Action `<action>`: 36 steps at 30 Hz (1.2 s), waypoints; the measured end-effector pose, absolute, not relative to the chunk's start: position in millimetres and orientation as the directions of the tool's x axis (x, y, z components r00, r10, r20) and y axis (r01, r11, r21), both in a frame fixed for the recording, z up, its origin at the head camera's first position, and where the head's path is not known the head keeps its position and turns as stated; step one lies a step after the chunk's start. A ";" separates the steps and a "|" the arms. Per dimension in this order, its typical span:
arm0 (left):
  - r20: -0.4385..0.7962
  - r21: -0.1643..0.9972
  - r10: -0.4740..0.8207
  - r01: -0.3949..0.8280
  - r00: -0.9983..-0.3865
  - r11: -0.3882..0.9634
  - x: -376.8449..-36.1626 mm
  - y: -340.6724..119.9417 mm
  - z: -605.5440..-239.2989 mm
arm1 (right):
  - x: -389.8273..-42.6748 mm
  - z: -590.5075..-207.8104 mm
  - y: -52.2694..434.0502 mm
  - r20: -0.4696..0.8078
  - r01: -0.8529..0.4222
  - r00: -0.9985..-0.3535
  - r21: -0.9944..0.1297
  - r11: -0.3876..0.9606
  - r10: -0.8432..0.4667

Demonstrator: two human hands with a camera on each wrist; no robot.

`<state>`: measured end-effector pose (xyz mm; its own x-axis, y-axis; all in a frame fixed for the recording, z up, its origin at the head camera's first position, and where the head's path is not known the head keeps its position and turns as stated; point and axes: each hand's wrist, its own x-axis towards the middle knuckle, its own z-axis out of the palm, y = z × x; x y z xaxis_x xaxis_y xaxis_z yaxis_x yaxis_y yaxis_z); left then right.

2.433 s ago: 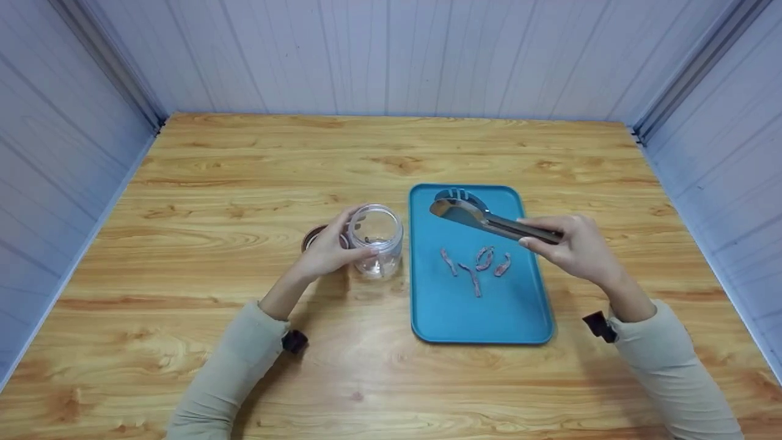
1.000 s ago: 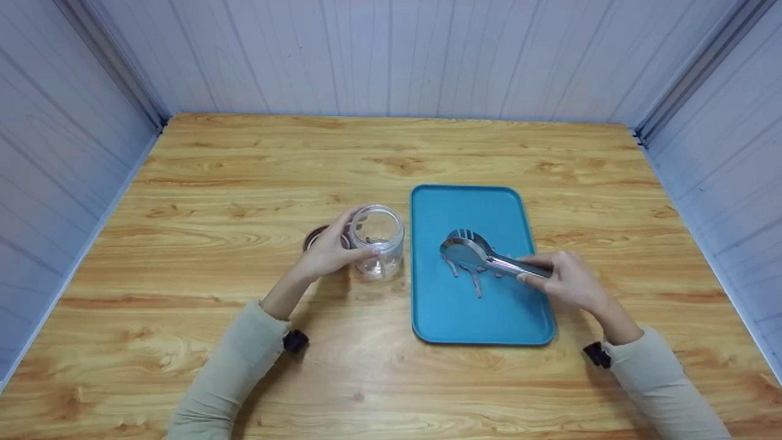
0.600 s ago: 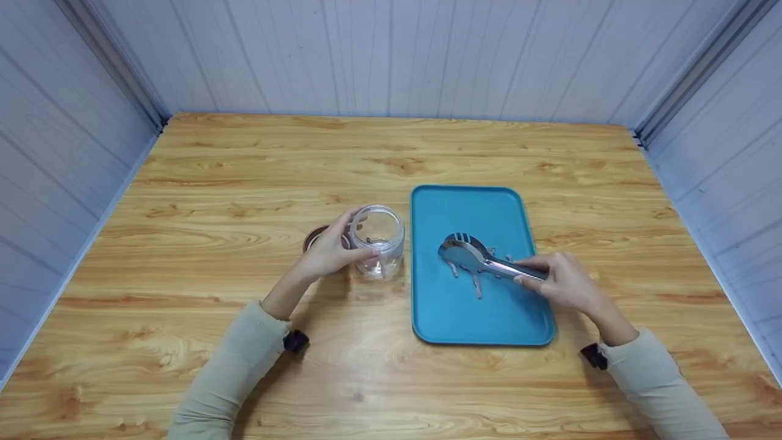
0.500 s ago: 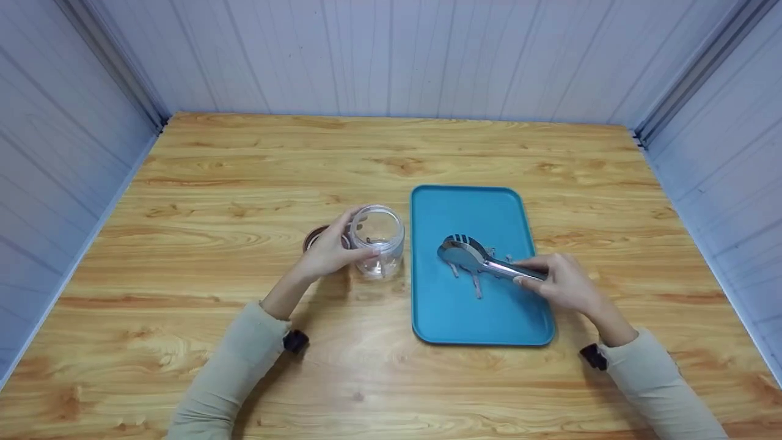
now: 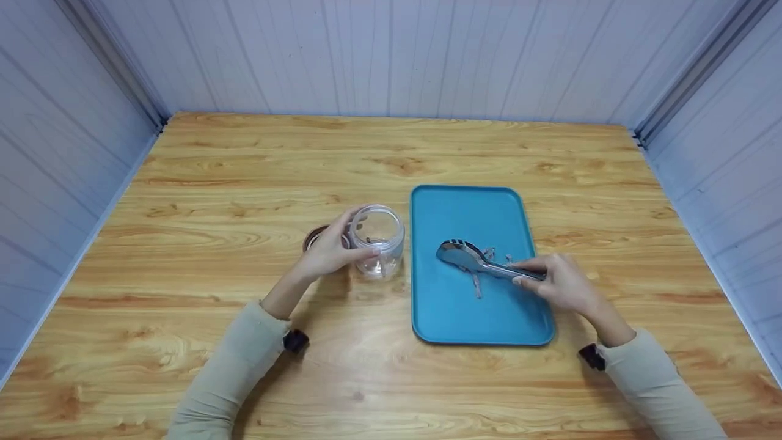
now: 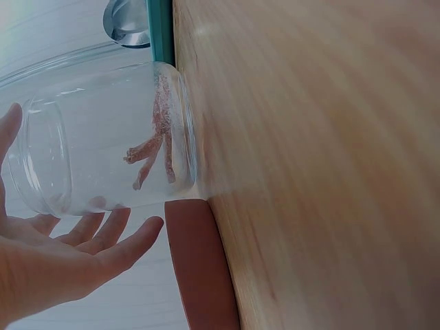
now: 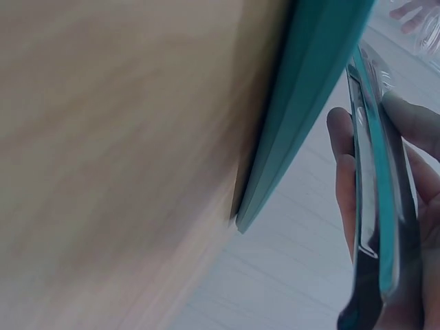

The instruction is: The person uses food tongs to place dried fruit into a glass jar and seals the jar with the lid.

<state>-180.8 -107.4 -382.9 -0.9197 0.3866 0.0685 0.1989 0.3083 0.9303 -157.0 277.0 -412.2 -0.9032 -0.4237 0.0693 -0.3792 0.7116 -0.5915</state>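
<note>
Pale panelled walls (image 5: 391, 58) rise around a wood-grain surface (image 5: 275, 165), where the left hand (image 5: 324, 252) curls round an upright clear jar (image 5: 380, 264), with a reddish-brown lid (image 5: 310, 238) just beside it and a few strips at its bottom. Fingers wrapped on metal tongs (image 5: 467, 256), the right hand (image 5: 568, 284) holds them over dried strips (image 5: 477, 287) on the blue tray (image 5: 482, 324), left of the person's right arm; whether they pinch one is unclear. A light, level squeeze mid-strip and a steady jar would probably serve best. No brand or writing is legible.
</note>
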 end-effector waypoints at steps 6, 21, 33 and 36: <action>0.061 0.933 0.388 0.191 -0.920 0.305 -175.3 -105.9 -373.1 | -157.9 -413.9 278.5 0.101 -0.400 -0.898 -0.591 0.700 -0.428; 0.084 0.934 0.383 0.207 -0.920 0.292 -193.0 -111.5 -405.7 | -159.0 -412.4 281.1 0.099 -0.382 -0.908 -0.597 0.706 -0.408; 0.094 0.932 0.390 0.219 -0.916 0.288 -192.6 -111.9 -405.3 | -159.8 -400.2 286.4 0.135 -0.391 -0.904 -0.648 0.654 -0.406; 0.088 0.933 0.398 0.215 -0.913 0.287 -189.3 -110.7 -398.6 | -160.2 -394.6 286.6 0.151 -0.398 -0.902 -0.652 0.645 -0.404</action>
